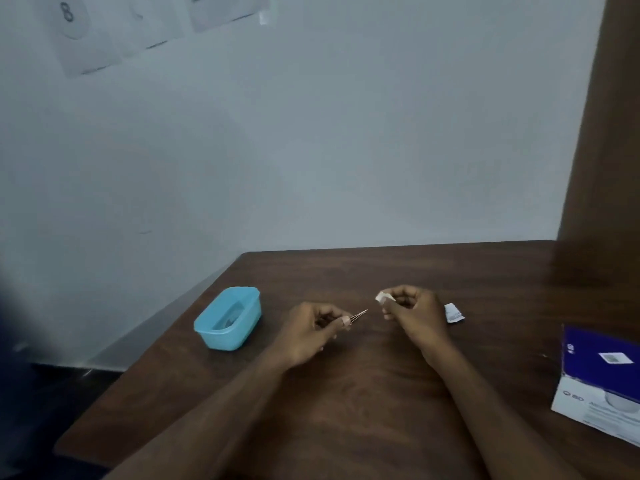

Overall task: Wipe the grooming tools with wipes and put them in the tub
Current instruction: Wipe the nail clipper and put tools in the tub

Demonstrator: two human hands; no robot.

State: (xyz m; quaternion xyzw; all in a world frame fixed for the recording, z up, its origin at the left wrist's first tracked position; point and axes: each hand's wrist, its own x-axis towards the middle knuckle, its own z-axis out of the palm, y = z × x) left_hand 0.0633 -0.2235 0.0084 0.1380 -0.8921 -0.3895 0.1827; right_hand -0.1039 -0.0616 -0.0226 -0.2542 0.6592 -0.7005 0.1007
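Fingers of left hand [313, 327] pinch tweezers [358, 316], right hand [414, 308] a wipe [382, 298], mid-table [346, 410].

The table [363, 393] has a dark brown wood-grain top. A light blue plastic tub [227, 318] rests on its left part. A small white torn packet [453, 313] lies right of centre. A blue-and-white box [602, 382] sits at the right edge.

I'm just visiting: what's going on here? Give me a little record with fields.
left hand: left hand pinches thin metal tweezers, tips pointing right
right hand: right hand pinches a small white wipe
contact: wipe and tweezers apart
tub: light blue plastic tub, left of the hands, contents unclear
nearby: torn white sachet; blue-and-white box
surface: dark wooden table
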